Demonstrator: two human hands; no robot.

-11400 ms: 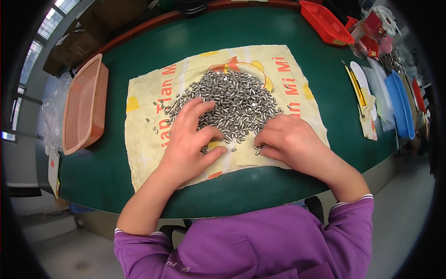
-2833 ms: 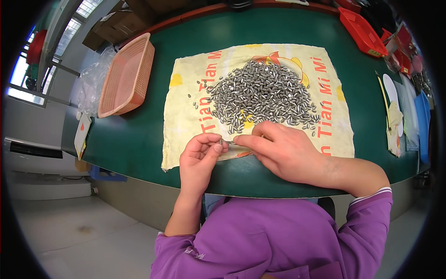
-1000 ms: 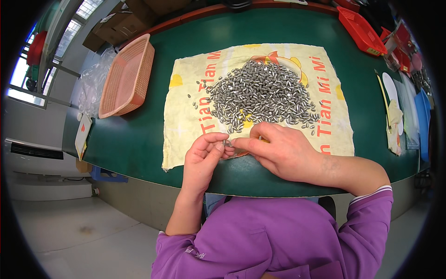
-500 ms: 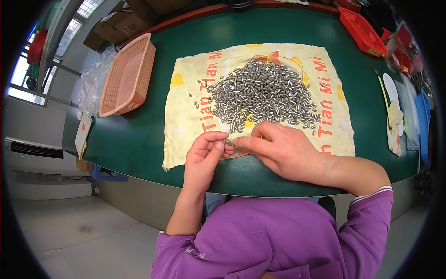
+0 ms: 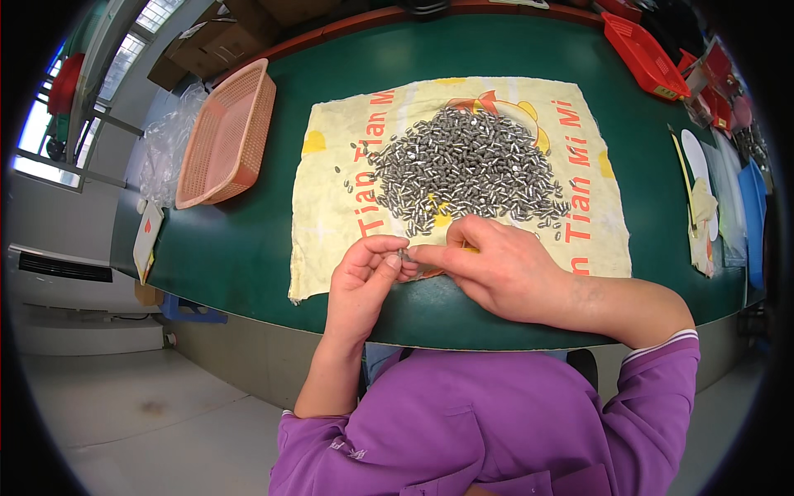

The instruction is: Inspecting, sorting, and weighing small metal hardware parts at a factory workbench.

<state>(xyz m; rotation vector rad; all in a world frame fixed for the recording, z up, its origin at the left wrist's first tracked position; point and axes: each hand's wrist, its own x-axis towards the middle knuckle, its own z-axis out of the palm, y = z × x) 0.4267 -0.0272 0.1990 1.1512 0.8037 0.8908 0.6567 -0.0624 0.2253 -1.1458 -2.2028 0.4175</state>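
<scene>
A heap of small grey metal pieces (image 5: 463, 157), shaped like short barrels, lies on a pale yellow printed cloth (image 5: 327, 190). Just in front of the heap, at the cloth's near edge, my left hand (image 5: 364, 273) pinches one small metal piece (image 5: 403, 255) between thumb and fingers. My right hand (image 5: 513, 269) comes in from the right, its index fingertip against that piece. The other right fingers are curled under, so what they hold, if anything, is hidden. A bit of yellow shows beside the right index finger; I cannot tell what it is.
The cloth lies on a green table (image 5: 413, 58). A pink woven basket (image 5: 227, 136) stands at the left, beside clear plastic bags (image 5: 169, 149). A red tray (image 5: 645, 58) is at the far right, and a blue tray (image 5: 753, 219) lies near the right edge.
My right index fingertip has shifted slightly left, closer onto the piece in my left fingers. The left hand stays almost still, and the heap looks the same.
</scene>
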